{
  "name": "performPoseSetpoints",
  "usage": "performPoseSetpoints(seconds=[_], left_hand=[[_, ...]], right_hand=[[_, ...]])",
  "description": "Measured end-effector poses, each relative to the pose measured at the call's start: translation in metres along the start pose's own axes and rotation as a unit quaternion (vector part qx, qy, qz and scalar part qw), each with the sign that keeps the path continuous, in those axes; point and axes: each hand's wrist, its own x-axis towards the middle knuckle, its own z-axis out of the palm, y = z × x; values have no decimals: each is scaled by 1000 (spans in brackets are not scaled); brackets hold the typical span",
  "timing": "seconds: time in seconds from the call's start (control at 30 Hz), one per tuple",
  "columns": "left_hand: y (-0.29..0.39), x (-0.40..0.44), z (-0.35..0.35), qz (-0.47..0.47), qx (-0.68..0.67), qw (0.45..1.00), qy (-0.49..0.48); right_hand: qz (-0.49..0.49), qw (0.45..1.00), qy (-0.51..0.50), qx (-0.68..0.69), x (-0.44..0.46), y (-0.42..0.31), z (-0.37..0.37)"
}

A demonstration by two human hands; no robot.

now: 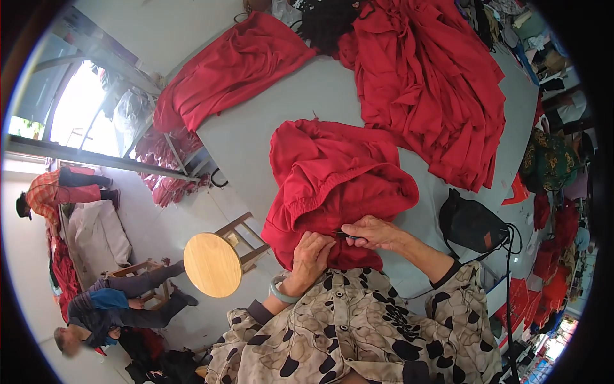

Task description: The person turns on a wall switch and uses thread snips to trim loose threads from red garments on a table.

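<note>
A red garment [339,182] with a gathered elastic waistband lies bunched on the grey table [236,150], its near end reaching my lap. My left hand [312,256] is closed on the near edge of this cloth, fingers pinched together. A bracelet [283,291] circles that wrist. In my right hand [374,233] are small black-handled thread snips [350,237], held just right of the left fingertips. Their tip points at the cloth by the left hand. Whether the blades touch a thread is too small to tell.
A large heap of red garments [428,89] lies at the back right, another red pile [236,67] at the back left. A black bag [472,221] with a cord sits to the right. A round wooden stool [213,264] stands left. Another person [102,310] sits farther left.
</note>
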Motion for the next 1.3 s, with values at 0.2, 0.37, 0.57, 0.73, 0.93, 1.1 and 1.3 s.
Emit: performPoseSetpoints(seconds=[0.2,0.37,0.57,0.73,0.93,1.1,1.3], left_hand=[[-3,-6,1,4,1,1000,0],[5,-11,-3,-199,-7,980,-8],[-1,-10,8,-331,-180,926,9],[3,-17,2,-309,-238,921,26],[6,-20,-1,-298,-272,914,35],[6,-20,-2,-262,-270,925,44],[7,-17,-3,-199,-239,948,66]], right_hand=[[-18,1000,1,-14,-3,-1,3],[-123,990,39,48,-16,4,4],[-202,975,76,50,-16,-11,23],[-278,951,120,-57,9,-10,20],[-210,970,119,14,6,-9,18],[-150,983,87,-53,-11,-14,15],[-24,990,43,-130,-22,-27,21]])
